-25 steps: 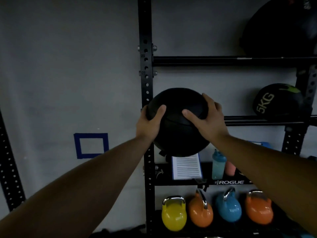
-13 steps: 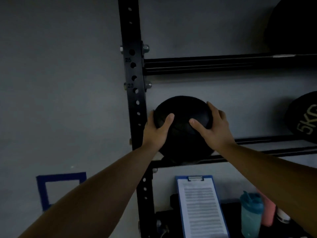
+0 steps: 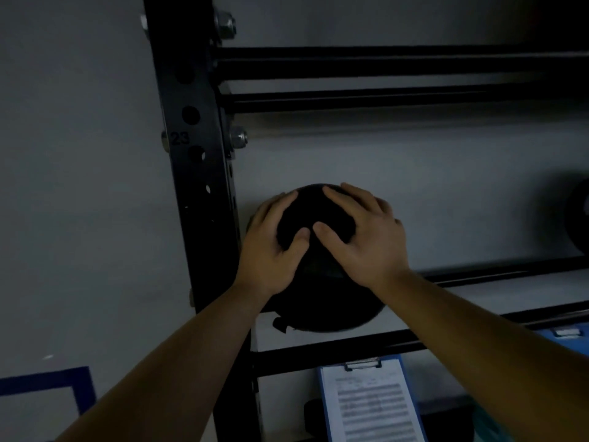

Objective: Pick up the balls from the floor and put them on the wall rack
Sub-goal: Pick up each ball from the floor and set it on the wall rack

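Observation:
A black ball (image 3: 322,301) rests on the two rails of the black wall rack (image 3: 478,275), close to its upright post (image 3: 194,173). My left hand (image 3: 274,250) lies on the ball's upper left side and my right hand (image 3: 366,240) on its upper right, fingers spread over the top, thumbs nearly meeting. Both hands press on the ball against the grey wall. A second dark ball (image 3: 578,218) sits on the same rails at the far right edge, mostly cut off.
Another pair of rack rails (image 3: 382,78) runs above the ball. A blue clipboard (image 3: 369,400) with a printed sheet stands below the shelf. A blue tape square (image 3: 47,387) marks the wall at lower left. The room is dim.
The ball has gone from held in front of the rack to resting on its rails. My hands slid up over its top, and the view has moved closer.

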Demonstrator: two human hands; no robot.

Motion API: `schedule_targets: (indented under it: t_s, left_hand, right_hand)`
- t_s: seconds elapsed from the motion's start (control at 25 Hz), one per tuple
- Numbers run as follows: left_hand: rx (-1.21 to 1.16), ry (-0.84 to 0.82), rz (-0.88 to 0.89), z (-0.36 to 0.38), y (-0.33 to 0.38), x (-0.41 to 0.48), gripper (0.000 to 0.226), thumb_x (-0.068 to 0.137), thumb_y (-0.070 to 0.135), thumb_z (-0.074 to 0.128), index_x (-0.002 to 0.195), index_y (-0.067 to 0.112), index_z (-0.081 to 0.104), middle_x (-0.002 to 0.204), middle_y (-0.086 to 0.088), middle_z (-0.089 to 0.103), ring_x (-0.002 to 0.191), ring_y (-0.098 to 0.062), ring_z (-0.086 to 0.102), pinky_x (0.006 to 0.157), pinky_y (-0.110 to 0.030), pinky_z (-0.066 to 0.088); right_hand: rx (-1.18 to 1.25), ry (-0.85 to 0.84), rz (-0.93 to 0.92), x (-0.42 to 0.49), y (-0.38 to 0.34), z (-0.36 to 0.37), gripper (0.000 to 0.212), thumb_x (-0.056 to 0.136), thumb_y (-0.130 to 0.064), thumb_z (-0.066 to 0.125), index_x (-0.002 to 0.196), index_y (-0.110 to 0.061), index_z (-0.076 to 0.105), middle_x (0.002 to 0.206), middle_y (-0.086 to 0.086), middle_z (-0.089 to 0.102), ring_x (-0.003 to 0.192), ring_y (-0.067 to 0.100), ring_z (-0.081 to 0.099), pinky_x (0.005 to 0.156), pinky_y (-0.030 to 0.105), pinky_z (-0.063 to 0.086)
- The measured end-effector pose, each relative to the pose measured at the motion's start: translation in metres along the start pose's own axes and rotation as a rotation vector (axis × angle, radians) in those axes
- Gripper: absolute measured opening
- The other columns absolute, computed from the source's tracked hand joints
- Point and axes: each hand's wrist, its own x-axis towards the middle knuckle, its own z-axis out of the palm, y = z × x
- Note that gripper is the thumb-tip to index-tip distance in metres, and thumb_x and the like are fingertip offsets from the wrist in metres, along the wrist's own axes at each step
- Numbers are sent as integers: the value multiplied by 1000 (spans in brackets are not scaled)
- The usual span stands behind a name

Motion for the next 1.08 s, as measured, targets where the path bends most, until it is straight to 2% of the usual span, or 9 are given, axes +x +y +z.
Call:
schedule_targets:
  t_s: [0.12, 0.28, 0.32, 0.4, 0.52, 0.76, 0.84, 0.96, 1.08]
  left_hand:
    - [40, -95, 30, -6, 17, -19, 70, 95, 44, 56, 160, 19, 45, 164, -5, 45, 151, -11, 38, 124, -16, 24]
    - [134, -210, -249, -24, 74, -36, 74, 100, 43, 65, 167, 29, 36, 172, 1, 37, 155, -17, 39, 126, -29, 31]
    - [159, -240, -336, -32, 91, -43, 74, 99, 47, 68, 165, 31, 38, 171, 1, 41, 153, -19, 44, 122, -29, 35]
    - [192, -277, -473, -48, 124, -67, 65, 95, 56, 71, 153, 32, 55, 154, 0, 60, 137, -21, 60, 106, -27, 48]
    - [305, -330, -509, -69, 171, -123, 48, 92, 54, 76, 130, 26, 72, 126, 4, 75, 109, -10, 70, 81, -14, 48]
    - [403, -387, -560, -85, 282, -210, 39, 91, 54, 78, 117, 26, 75, 111, 7, 74, 96, -4, 67, 75, -20, 49]
    - [404, -452, -533, -77, 323, -215, 37, 90, 53, 79, 116, 28, 75, 108, 9, 74, 94, -1, 67, 71, -16, 47]
    - [363, -425, -427, -58, 382, -204, 29, 87, 56, 81, 106, 35, 76, 100, 14, 75, 89, -2, 71, 62, -12, 46]
    - [339, -493, -291, -24, 438, -212, 29, 85, 60, 81, 102, 38, 75, 101, 15, 74, 93, -3, 69, 72, -20, 49]
  right_hand:
    - [-69, -43, -2, -29, 0, -12, 72, 88, -81, 40, 152, -48, 39, 161, -6, 38, 143, 35, 34, 105, 59, 37]
    - [-134, -431, 65, -33, -15, -57, 82, 87, -86, 33, 159, -51, 14, 172, -8, 9, 154, 32, 12, 117, 60, 23]
    - [-121, -508, 109, -32, -23, -73, 84, 86, -87, 35, 159, -50, 16, 172, -8, 12, 153, 30, 17, 117, 58, 27]
    - [-28, -577, 203, -41, -32, -117, 80, 84, -87, 39, 152, -45, 37, 162, -4, 39, 140, 26, 43, 106, 46, 41]
    - [-23, -615, 216, -84, -23, -197, 69, 83, -85, 44, 135, -41, 55, 136, -7, 62, 117, 19, 60, 92, 37, 49]
    - [-163, -593, 269, -148, 2, -356, 36, 86, -71, 53, 101, -40, 64, 104, -12, 69, 85, 11, 61, 68, 30, 47]
    - [-191, -578, 282, -167, -3, -398, 32, 85, -68, 53, 96, -41, 65, 103, -13, 69, 87, 12, 62, 71, 30, 47]
    - [-220, -529, 283, -193, -18, -456, 33, 84, -70, 54, 95, -41, 66, 101, -15, 70, 94, 15, 65, 78, 31, 50]
    - [-306, -456, 329, -231, -34, -525, 36, 86, -66, 57, 102, -36, 69, 106, -11, 73, 104, 19, 66, 84, 32, 49]
